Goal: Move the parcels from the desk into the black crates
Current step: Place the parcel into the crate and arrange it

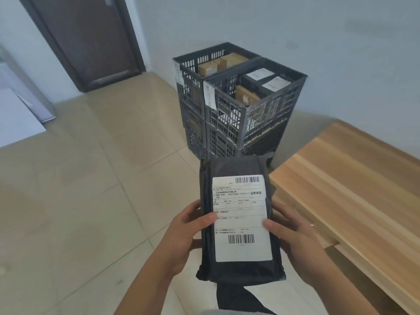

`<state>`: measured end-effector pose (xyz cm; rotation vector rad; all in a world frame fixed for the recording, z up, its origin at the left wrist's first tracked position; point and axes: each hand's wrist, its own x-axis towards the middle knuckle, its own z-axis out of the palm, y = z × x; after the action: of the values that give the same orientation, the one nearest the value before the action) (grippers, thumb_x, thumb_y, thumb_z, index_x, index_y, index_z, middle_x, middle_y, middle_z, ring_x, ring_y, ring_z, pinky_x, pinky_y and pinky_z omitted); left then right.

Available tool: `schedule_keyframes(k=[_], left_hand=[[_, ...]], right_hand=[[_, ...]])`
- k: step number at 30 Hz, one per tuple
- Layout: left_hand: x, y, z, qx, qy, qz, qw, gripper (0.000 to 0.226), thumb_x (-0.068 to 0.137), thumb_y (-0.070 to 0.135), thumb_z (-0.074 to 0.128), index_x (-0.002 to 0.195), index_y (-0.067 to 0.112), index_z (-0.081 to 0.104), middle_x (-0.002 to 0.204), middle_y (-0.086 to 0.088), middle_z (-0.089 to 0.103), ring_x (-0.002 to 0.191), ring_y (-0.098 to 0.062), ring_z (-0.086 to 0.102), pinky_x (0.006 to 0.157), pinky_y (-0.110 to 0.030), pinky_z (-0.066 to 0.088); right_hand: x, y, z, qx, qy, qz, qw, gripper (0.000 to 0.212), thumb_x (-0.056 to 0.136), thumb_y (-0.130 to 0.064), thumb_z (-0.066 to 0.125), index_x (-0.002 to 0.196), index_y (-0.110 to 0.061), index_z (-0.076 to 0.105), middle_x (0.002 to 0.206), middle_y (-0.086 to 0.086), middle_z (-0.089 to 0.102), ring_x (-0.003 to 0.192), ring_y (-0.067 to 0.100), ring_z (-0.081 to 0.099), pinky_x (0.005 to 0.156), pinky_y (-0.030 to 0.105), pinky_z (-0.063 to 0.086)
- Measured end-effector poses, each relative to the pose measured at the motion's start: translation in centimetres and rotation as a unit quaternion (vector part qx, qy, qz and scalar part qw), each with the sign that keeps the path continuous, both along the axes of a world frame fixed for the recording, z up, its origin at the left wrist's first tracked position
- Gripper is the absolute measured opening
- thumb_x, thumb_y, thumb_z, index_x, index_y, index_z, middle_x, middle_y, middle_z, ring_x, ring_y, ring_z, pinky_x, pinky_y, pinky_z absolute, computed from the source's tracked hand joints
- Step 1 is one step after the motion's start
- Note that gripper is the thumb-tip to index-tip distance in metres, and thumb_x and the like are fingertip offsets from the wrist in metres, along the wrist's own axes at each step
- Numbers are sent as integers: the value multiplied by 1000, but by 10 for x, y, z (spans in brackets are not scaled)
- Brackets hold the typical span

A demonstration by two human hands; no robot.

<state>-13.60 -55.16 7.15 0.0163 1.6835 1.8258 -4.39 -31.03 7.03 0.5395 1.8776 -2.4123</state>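
I hold a black plastic-wrapped parcel (238, 169) with a white barcode label facing up, in front of me over the floor. My left hand (186, 235) grips its left edge, thumb on the label. My right hand (295, 237) grips its right edge, thumb also on the label. Beyond the parcel stand two stacks of black crates. The nearer top crate (229, 114) holds black and brown parcels. The farther top crate (193, 62) holds brown boxes. The wooden desk (354, 178) runs along the right.
Each top crate carries a white paper tag at its corner. A dark brown door (86, 39) is in the far left wall. White panels (16, 114) lean at the left edge. Beige floor tiles (91, 178) spread between me and the crates.
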Motion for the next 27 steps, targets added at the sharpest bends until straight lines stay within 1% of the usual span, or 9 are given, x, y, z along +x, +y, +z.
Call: schedule_keyframes(k=[3,7,9,13,16,20,23,25,27], left_hand=[[-46,-2,6,-13,5,21,1000,57,76,45,82,130,36,66,128,4,74,116,-20,72,81,-36,63],[-108,1,18,-35,14,19,999,68,77,35,85,140,30,59,133,3,71,118,-25,71,88,-45,63],[-138,4,21,-51,22,28,998,71,74,37,87,139,31,59,132,3,71,117,-25,71,88,-46,63],[-191,14,17,-67,25,51,996,73,70,38,90,137,32,60,129,4,73,114,-24,73,82,-42,64],[-226,17,6,-72,19,73,995,77,66,41,90,136,32,60,127,5,73,114,-24,73,85,-46,64],[-267,15,-7,-66,2,101,993,70,69,36,88,133,31,62,125,5,74,112,-24,73,86,-50,63],[-309,11,-13,-49,-11,106,993,66,73,30,88,133,31,61,124,4,74,111,-24,74,82,-45,64],[-345,6,-18,-28,-21,100,994,69,70,30,89,134,30,62,125,1,74,111,-27,74,81,-43,64],[-384,0,-24,-16,-24,97,995,66,72,27,88,133,29,63,126,0,74,111,-27,74,81,-43,64]], right_hand=[[-60,3,0,-10,-5,16,1000,59,77,-25,76,134,-27,64,120,3,78,109,28,76,90,44,56],[-135,14,1,-35,-3,38,999,56,78,-26,77,132,-30,63,118,5,78,108,29,76,92,46,58],[-168,18,-1,-50,-4,48,998,55,83,-25,85,134,-28,63,120,6,78,109,30,75,94,48,57],[-228,29,-13,-69,-22,53,996,55,82,-27,86,132,-28,63,119,7,78,109,31,75,97,53,56],[-270,31,-22,-74,-31,63,995,52,84,-28,85,131,-30,64,119,6,78,109,30,75,95,50,57],[-320,30,-28,-74,-50,88,992,50,84,-30,84,129,-29,64,118,5,78,108,28,76,89,43,61],[-363,29,-27,-76,-51,87,992,45,82,-23,82,124,-31,69,118,8,78,107,30,76,82,36,65],[-394,24,-29,-77,-50,78,993,42,79,-20,78,118,-36,74,118,9,78,106,32,76,83,38,65],[-429,17,-30,-70,-55,65,994,44,79,-20,78,119,-39,73,120,9,77,108,34,76,89,46,62]])
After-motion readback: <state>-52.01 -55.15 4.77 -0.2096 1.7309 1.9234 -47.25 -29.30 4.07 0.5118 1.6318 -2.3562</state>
